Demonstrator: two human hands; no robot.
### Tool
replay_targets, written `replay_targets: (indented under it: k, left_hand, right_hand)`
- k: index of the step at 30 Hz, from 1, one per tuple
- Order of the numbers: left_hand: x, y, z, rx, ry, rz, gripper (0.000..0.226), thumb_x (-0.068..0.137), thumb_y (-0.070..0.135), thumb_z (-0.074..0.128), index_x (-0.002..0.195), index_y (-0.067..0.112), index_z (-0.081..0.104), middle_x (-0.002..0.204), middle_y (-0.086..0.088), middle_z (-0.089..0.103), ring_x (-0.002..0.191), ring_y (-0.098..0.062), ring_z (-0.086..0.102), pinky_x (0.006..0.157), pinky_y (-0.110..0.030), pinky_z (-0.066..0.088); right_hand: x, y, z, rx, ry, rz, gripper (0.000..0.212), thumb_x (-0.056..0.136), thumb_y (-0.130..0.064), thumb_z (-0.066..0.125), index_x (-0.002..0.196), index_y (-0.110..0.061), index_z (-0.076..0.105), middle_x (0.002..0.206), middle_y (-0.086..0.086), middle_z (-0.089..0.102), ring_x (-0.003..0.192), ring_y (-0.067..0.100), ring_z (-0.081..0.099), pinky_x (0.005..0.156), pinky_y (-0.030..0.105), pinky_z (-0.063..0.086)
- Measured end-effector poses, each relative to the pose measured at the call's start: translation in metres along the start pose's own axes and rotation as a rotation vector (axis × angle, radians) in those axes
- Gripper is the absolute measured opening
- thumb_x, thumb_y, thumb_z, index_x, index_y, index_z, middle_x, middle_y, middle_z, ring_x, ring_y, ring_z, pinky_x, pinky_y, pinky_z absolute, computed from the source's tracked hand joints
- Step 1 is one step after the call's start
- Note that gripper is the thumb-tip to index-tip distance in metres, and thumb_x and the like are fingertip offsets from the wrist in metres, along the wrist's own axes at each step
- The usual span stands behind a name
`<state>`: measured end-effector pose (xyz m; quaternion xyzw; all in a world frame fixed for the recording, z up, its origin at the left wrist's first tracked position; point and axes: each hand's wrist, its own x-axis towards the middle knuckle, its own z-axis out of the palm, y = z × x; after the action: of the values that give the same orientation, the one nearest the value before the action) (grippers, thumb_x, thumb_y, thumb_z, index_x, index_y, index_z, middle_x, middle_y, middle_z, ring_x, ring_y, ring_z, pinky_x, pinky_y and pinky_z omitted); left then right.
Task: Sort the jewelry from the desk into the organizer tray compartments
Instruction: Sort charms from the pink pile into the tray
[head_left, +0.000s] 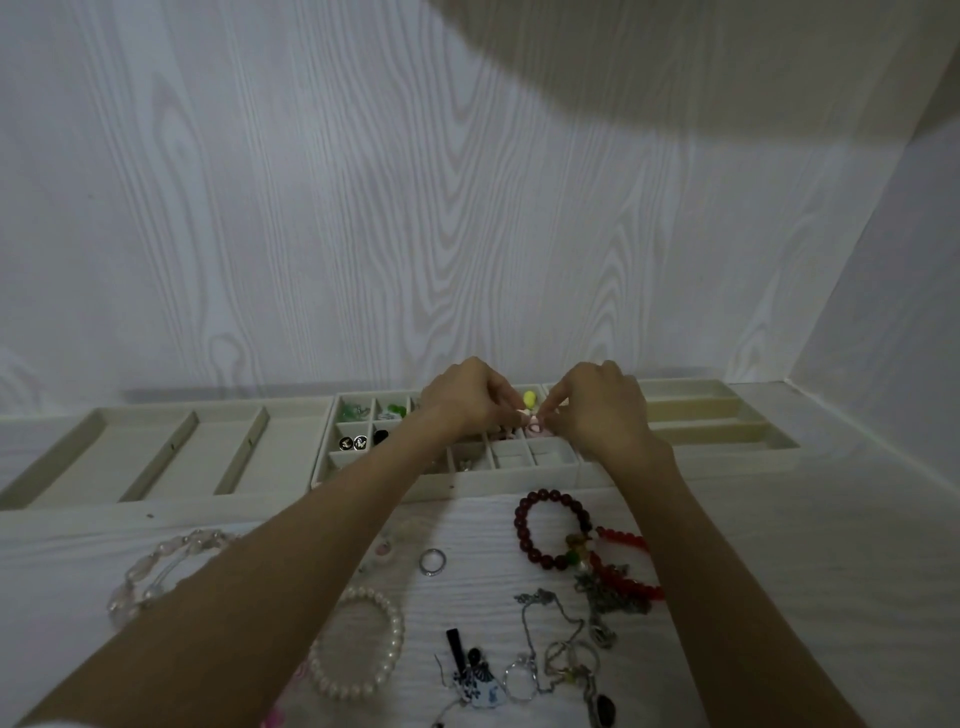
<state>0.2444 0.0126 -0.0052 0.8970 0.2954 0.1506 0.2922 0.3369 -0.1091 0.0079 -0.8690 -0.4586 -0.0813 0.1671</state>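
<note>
1. Cream velvet lines the organizer tray (550, 475) at 12 o'clock of you, set against the white wood-grain wall (363, 234); your two hands meet over its small square compartments.
2. Your left hand (467, 400) and right hand (597, 410) have their fingers curled, fingertips together on a tiny pale pink piece (530, 415) held just above the middle cells. What kind of jewelry it is, you cannot tell.
3. Just behind your fingertips, a yellow bead (529, 398) shows in a back-row cell.
4. At 10 o'clock of your hands, cells hold green pieces (353, 411) and a pair of dark round studs (352, 443).
5. On the desk (779, 545) at 6 o'clock of the tray lie a dark red bead bracelet (524, 525), touching a bright red bead bracelet (628, 571), and a silver ring (432, 561).
6. Nearer you sit a pearl bracelet (374, 670), a clear bead bracelet (150, 566) at 8 o'clock and tangled silver chains (566, 639).
</note>
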Motion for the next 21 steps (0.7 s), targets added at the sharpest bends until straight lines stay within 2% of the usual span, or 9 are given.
replay_targets:
  k: [4,9,15,19,21]
  left_hand:
    - [0.001,-0.004,0.001,-0.010,-0.007,0.009,0.021,0.075,0.036,0.077,0.094,0.026,0.075,0.098,0.006,0.073,0.090,-0.010,0.064,0.085,-0.035,0.055]
    - [0.002,-0.004,0.003,-0.028,-0.035,0.017,0.024,0.075,0.036,0.077,0.096,0.024,0.076,0.106,0.005,0.072,0.096,-0.011,0.063,0.088,-0.038,0.053]
    - [0.004,-0.001,0.003,-0.033,-0.066,-0.017,0.024,0.077,0.035,0.076,0.097,0.023,0.076,0.108,0.005,0.072,0.098,-0.011,0.063,0.089,-0.035,0.053]
    - [0.006,0.002,0.004,-0.074,-0.087,-0.068,0.022,0.077,0.030,0.076,0.098,0.021,0.076,0.102,0.003,0.073,0.099,-0.011,0.063,0.085,-0.028,0.051]
    - [0.007,0.002,0.004,-0.075,-0.088,-0.089,0.020,0.077,0.029,0.076,0.096,0.021,0.077,0.101,0.002,0.073,0.099,-0.012,0.062,0.087,-0.030,0.052]
  right_hand:
    - [0.000,0.002,0.002,-0.001,0.000,-0.014,0.010,0.082,-0.025,0.069,0.085,-0.032,0.075,0.095,-0.001,0.066,0.100,0.021,0.051,0.076,0.029,0.031]
    - [0.003,0.006,0.006,-0.053,-0.063,-0.050,0.016,0.088,-0.024,0.059,0.093,-0.024,0.074,0.101,0.001,0.063,0.104,0.022,0.048,0.077,0.029,0.028]
    - [0.003,0.009,-0.004,0.034,-0.027,-0.051,0.033,0.092,-0.011,0.049,0.097,-0.032,0.074,0.112,-0.002,0.065,0.106,0.022,0.048,0.084,0.031,0.032]
    - [0.003,0.011,-0.008,-0.017,-0.122,-0.063,0.034,0.094,-0.013,0.048,0.103,-0.036,0.071,0.120,-0.001,0.062,0.109,0.022,0.047,0.087,0.031,0.033]
    - [0.003,0.009,-0.008,-0.043,-0.170,-0.076,0.039,0.095,-0.011,0.045,0.108,-0.040,0.068,0.122,-0.001,0.060,0.110,0.023,0.045,0.086,0.031,0.032]
